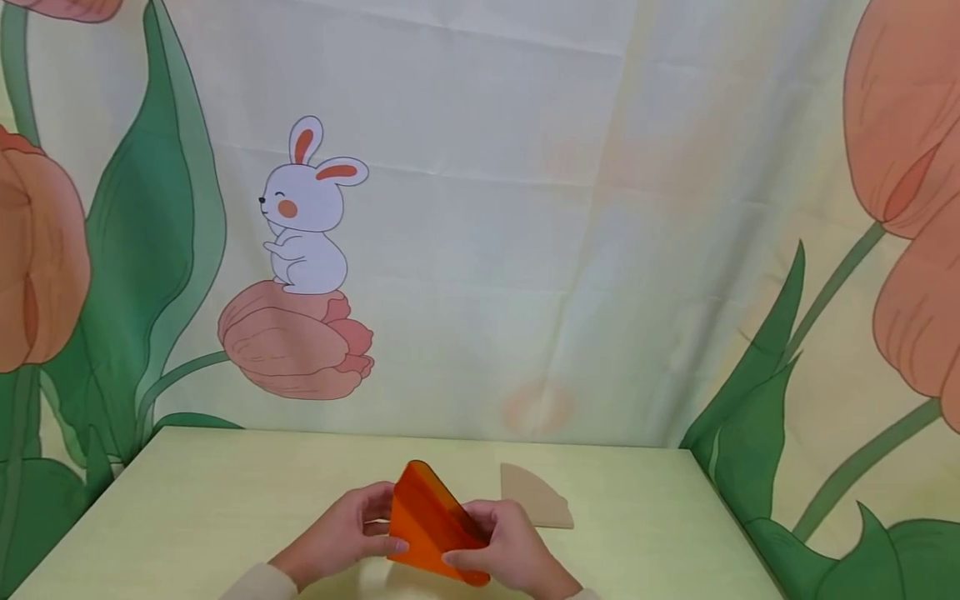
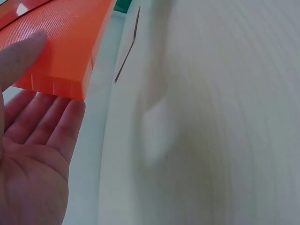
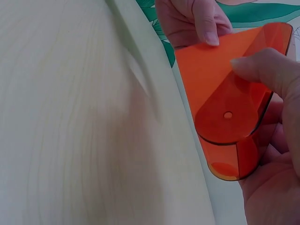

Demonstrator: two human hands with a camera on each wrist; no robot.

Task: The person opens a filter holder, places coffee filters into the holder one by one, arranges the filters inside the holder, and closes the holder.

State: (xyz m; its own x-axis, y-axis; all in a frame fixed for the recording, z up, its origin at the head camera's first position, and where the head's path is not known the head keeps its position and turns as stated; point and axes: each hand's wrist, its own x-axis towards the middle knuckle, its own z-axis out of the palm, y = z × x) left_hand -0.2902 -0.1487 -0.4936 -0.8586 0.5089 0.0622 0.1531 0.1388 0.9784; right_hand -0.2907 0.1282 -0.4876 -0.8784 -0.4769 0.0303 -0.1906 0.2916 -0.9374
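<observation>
While a translucent orange plastic wedge-shaped holder (image 1: 422, 527) is suspended above the pale wood-grained tabletop (image 1: 187, 517), its nine o'clock side is clamped between thumb and fingers of the left hand (image 1: 343, 535); its four o'clock side is likewise pinched by the right hand (image 1: 513, 548). At two o'clock, a flat tan fan-shaped piece (image 1: 534, 498) is laid. Beyond, a tulip-printed fabric backdrop (image 1: 480, 250) is noted, a white rabbit (image 1: 313, 258) being depicted at eleven.

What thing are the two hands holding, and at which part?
An orange plastic case: left hand pinches its straight edge, right hand the opposite, rounded side.
</observation>
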